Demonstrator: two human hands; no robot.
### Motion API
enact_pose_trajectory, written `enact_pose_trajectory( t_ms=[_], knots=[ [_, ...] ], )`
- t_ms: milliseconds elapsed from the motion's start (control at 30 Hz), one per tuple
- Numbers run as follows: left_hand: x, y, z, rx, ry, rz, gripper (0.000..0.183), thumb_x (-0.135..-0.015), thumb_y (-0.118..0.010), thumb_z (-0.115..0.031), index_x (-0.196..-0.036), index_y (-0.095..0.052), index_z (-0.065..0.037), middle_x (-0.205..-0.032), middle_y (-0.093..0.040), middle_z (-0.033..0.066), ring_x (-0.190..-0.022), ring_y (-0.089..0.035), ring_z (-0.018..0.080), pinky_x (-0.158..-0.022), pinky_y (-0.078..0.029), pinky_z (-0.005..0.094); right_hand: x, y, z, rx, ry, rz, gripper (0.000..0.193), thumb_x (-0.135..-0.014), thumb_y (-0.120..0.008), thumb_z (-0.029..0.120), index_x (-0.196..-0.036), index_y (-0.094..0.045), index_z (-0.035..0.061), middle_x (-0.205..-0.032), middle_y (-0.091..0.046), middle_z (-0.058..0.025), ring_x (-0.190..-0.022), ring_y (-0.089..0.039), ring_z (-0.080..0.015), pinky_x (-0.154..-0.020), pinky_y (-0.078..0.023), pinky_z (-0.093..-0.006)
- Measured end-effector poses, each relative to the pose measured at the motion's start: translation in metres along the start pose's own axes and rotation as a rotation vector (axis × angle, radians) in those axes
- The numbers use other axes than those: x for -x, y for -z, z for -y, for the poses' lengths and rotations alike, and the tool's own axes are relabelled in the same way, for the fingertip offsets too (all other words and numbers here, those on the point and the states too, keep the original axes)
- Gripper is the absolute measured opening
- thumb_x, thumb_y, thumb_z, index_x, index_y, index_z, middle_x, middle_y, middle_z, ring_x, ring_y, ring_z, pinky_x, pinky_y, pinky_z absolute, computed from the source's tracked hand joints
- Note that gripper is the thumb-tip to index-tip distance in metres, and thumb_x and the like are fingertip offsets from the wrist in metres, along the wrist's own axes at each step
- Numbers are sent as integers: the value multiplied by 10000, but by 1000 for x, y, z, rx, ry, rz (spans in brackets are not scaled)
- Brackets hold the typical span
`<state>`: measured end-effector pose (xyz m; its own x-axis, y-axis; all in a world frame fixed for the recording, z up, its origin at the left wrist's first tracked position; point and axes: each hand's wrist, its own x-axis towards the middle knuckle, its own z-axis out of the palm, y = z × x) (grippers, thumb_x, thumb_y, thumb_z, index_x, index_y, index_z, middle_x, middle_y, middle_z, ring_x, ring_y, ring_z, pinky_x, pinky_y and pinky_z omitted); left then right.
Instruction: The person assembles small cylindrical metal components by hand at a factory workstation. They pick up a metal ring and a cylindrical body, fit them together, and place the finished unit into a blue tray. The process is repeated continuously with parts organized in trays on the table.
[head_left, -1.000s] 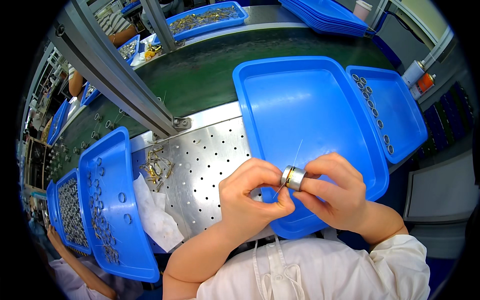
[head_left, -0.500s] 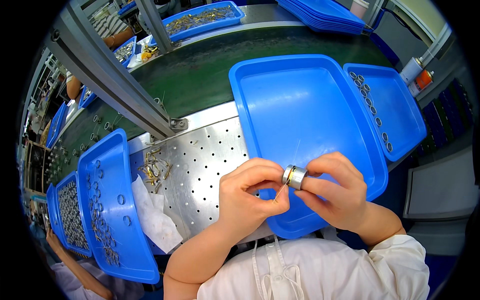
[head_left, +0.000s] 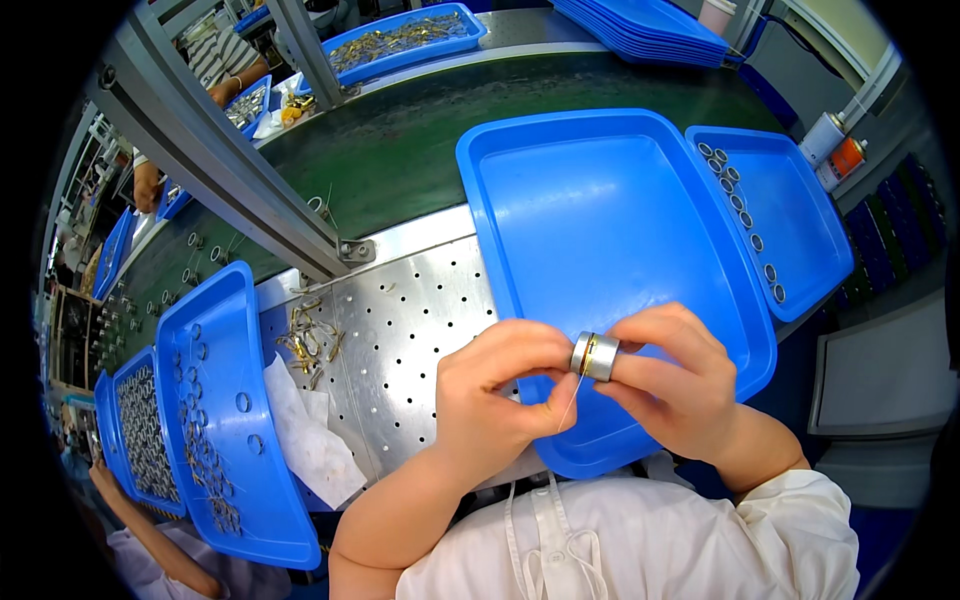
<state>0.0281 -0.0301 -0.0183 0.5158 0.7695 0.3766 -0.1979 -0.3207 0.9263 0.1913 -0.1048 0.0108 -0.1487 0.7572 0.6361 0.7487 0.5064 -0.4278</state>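
Observation:
A short silvery metal cylinder (head_left: 602, 358), with a brass-coloured band around its middle, is held level above the near edge of a large blue tray (head_left: 610, 240). My right hand (head_left: 672, 375) grips its right end between thumb and fingers. My left hand (head_left: 510, 385) is closed at the left end, its forefinger and thumb tips against the metal. From the band a thin pale wire (head_left: 573, 398) hangs down past my left thumb. My left fingertips are partly hidden, so whether they also pinch the wire is unclear.
Left of the hands, a perforated metal plate (head_left: 415, 330) carries brass-coloured pieces (head_left: 310, 340) and white paper (head_left: 310, 440). Blue trays with metal rings stand left (head_left: 235, 500) and right (head_left: 800, 240). A metal post (head_left: 230, 150) rises before the green belt (head_left: 420, 130). Co-workers' arms show at far left.
The cylinder has shifted slightly right and turned a little between my fingers. The wire now hangs more steeply by my left thumb. Both hands have barely moved.

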Motion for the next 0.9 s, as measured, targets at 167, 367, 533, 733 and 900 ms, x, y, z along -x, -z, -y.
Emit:
enact_pose_trajectory(
  t_ms=[167,367,533,733,900],
  knots=[
    [-2,6,-2,272,256,83,145,-708,-641,70,-851,-634,50,-908,-596,91,-811,-603,129,-724,-549,231,0,4,-4,29,66,43,265,-643,-727,50,-885,-623,18,-927,-565,-122,-775,-564,-262,-622,-474,-316],
    [-2,6,-1,230,251,86,126,-695,-643,75,-819,-634,50,-882,-598,87,-768,-610,126,-710,-553,227,-2,6,-6,99,162,105,270,-646,-670,64,-900,-616,-12,-951,-549,-130,-818,-559,-274,-639,-483,-321],
    [1,3,1,86,143,13,139,-640,-665,64,-767,-627,23,-836,-608,80,-711,-614,123,-644,-548,214,-5,6,-3,125,182,137,256,-652,-673,69,-888,-611,-10,-954,-549,-131,-819,-557,-280,-641,-489,-324],
    [-2,1,0,-344,-290,-94,176,-588,-692,49,-735,-618,-13,-758,-614,64,-647,-604,135,-544,-505,226,-3,7,0,-133,-102,108,270,-652,-744,80,-883,-615,22,-900,-577,-100,-715,-559,-245,-583,-462,-299],
    [-1,-1,3,-100,-124,-58,173,-621,-669,61,-783,-628,16,-817,-615,82,-706,-608,134,-604,-519,232,-3,5,-3,-84,-52,50,263,-652,-739,40,-883,-615,28,-871,-577,-92,-683,-557,-231,-569,-452,-299]
  ],
)
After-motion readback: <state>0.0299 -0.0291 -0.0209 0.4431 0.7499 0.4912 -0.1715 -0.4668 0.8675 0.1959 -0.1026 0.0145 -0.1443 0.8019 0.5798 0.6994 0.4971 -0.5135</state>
